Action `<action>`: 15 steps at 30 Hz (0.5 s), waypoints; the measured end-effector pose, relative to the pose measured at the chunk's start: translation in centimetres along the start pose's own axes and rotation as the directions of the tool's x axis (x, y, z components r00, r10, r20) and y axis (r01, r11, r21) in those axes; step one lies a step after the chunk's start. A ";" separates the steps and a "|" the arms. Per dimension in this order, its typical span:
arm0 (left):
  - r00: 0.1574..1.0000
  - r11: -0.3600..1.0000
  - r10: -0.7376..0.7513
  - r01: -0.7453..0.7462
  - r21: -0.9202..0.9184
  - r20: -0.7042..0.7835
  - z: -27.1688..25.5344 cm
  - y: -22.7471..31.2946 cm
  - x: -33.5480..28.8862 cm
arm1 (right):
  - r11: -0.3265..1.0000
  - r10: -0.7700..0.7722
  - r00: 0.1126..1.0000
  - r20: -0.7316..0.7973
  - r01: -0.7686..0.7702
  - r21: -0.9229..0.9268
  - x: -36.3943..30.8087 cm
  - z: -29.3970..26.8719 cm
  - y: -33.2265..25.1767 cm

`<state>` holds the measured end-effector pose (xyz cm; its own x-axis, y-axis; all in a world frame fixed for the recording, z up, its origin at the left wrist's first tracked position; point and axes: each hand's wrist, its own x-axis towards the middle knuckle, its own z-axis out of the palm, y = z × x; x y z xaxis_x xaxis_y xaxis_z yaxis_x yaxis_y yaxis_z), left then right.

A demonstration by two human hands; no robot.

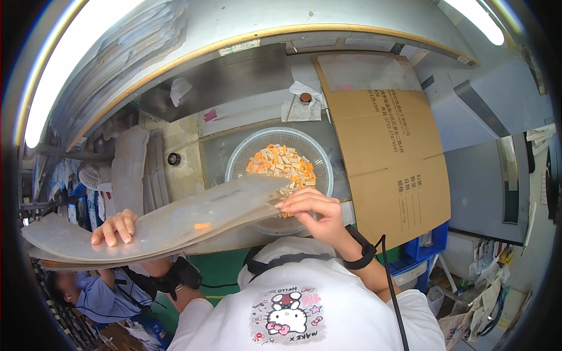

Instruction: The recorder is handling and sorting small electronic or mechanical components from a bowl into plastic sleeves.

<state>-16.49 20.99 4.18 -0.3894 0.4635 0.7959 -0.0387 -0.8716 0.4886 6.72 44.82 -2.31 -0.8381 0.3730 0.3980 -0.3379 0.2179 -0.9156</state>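
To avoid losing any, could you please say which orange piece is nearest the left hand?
The orange piece alone on the grey sheet; the others are heaped in the basket.

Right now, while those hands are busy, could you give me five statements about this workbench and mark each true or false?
1. The round basket holds many small orange and pale pieces. True.
2. The right hand touches the right end of the grey sheets. True.
3. The left hand is inside the basket. False: its fingers lie on top of the sheets.
4. The brown cardboard is left of the basket. False: it is to the right.
5. Something orange lies on the sheets. True.
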 end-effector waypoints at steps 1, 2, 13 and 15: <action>1.000 1.000 0.000 0.000 -0.003 0.000 0.1 0.0 0.0 | 1.000 0.001 1.000 -0.001 -0.001 -0.002 0.0 0.0 -0.1; 1.000 1.000 -0.013 0.012 -0.001 -0.008 0.1 0.0 0.0 | 1.000 0.007 1.000 0.021 -0.007 0.005 0.1 -0.1 -0.2; 0.984 0.998 -0.062 0.064 0.010 -0.168 1.2 0.2 -0.4 | 0.992 0.121 0.992 -0.034 -0.120 0.030 0.0 0.7 -0.4; 0.981 0.998 -0.057 0.061 0.017 -0.185 1.4 0.3 -0.4 | 1.000 0.028 0.998 -0.060 -0.028 0.006 -0.1 0.5 -0.5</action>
<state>-15.06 20.84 4.53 -0.5498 0.4753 0.6869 -0.0474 -0.8388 0.5424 6.73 44.25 -1.95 -0.8201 0.4325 0.3747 -0.3167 0.2023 -0.9267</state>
